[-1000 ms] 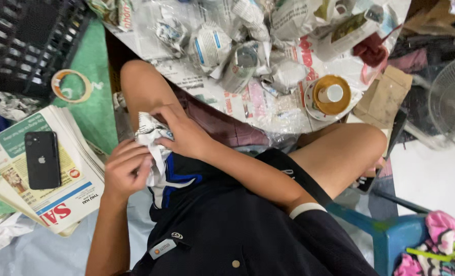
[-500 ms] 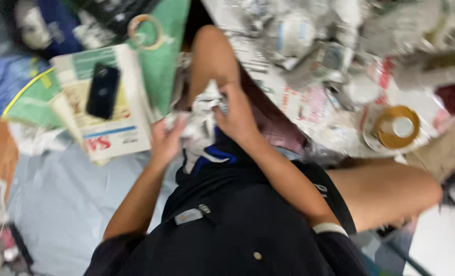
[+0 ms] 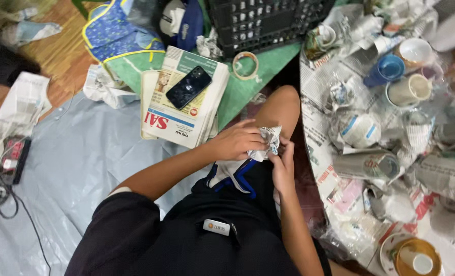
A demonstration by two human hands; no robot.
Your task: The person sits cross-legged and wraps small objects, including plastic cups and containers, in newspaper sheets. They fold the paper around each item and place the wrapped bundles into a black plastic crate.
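Nearest me I see a grey plastic sheet [image 3: 69, 174] spread over the wooden floor [image 3: 59, 56], with a stack of newspapers [image 3: 184, 102] carrying a black phone [image 3: 188, 87] beyond my knee, a tape ring [image 3: 245, 65] and a black crate [image 3: 268, 20] farther off, and newspaper-wrapped cups [image 3: 370, 128] on the right. Over my lap, my left hand [image 3: 237, 141] and right hand [image 3: 283, 163] meet with bent wrists. Both sets of fingers are clenched on a crumpled newspaper bundle [image 3: 268, 143] held between them.
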